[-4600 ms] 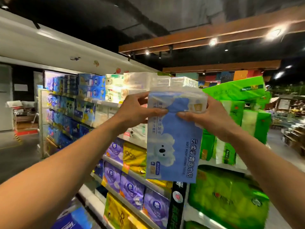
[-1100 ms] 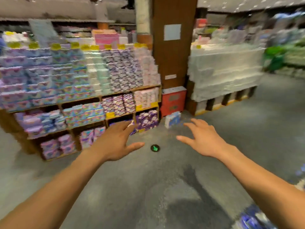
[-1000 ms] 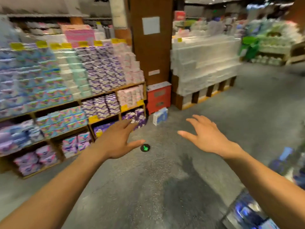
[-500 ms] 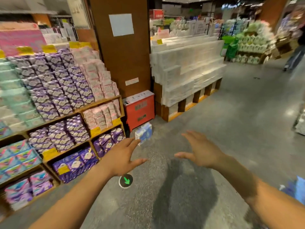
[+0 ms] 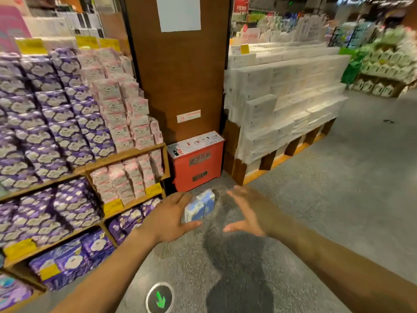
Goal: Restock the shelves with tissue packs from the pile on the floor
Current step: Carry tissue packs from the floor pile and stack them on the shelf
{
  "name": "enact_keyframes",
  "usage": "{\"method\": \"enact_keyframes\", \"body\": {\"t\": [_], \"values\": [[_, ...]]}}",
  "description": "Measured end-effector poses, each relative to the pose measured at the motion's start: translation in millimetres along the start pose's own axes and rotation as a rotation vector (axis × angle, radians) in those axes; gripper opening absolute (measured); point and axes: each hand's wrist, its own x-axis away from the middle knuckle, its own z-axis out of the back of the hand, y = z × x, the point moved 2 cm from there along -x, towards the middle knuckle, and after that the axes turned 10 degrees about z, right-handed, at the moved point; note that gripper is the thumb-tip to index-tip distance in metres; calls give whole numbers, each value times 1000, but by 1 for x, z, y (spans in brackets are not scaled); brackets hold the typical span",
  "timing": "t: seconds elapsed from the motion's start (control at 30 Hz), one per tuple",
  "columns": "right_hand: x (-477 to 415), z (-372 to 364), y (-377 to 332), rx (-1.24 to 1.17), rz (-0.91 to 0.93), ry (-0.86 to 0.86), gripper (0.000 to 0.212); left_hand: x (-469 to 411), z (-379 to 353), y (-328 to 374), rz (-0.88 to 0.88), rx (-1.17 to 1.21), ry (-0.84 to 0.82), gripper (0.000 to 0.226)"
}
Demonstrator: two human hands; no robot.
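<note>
A blue and white tissue pack (image 5: 199, 205) stands on the grey floor in front of a red box. My left hand (image 5: 171, 216) is stretched out just left of the pack, fingers spread, partly overlapping it in the view. My right hand (image 5: 244, 214) is held out to the right of the pack, palm facing inward, fingers straight, a gap between it and the pack. Neither hand holds anything. Whether the left fingers touch the pack cannot be told.
A wooden shelf unit (image 5: 126, 155) with purple and pink packs fills the left. The red box (image 5: 196, 161) sits against a brown pillar (image 5: 178, 71). A pallet stack of white packs (image 5: 282, 93) stands right of it. A green floor arrow (image 5: 160, 298) lies near my feet.
The tissue pack I held up at the shelf is gone from my hands. I have turned and moved toward the pack on the floor; both hands now flank it.
</note>
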Motion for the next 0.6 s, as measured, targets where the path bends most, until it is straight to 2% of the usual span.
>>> {"method": "enact_keyframes", "body": {"t": [0.17, 0.37, 0.47, 0.6], "values": [[-133, 46, 77, 31, 31, -44, 109, -143, 23, -26, 12, -34, -20, 113], [-288, 58, 163, 51, 146, -84, 106, -286, 21, -63, 88, -2, -13, 117], [-370, 39, 203, 56, 235, -128, 106, -348, -1, -85, 152, 0, -18, 110], [-483, -27, 261, 42, 315, -169, 108, -426, -64, -118, 258, 25, -25, 125]]}}
